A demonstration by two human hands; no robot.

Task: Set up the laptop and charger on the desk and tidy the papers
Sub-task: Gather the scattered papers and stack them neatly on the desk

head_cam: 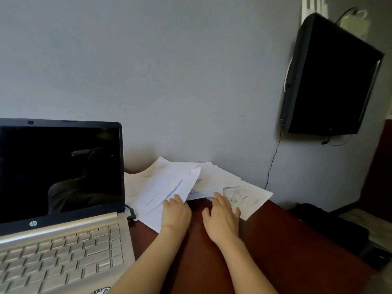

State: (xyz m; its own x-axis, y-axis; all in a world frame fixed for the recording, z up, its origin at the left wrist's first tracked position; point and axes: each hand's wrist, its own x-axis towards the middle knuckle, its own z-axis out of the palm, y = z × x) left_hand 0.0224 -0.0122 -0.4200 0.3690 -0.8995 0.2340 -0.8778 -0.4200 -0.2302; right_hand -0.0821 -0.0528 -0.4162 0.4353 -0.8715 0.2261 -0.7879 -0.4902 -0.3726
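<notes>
left hand [176, 214] grips papers [169, 183] — right hand [222, 219] flat, touching them

The room is dim and my view is soft all over. Bright daylight blows out at the upper right above the wall-mounted television [331, 75], whose edges smear and bend. My laptop screen [61, 168] mirrors a faint silhouette. The papers [180, 183] look hazy.

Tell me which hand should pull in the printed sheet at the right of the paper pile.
Right. The right hand lies flat with fingers on the printed sheet; the left hand is farther off, at the lifted sheets beside the laptop.
</notes>
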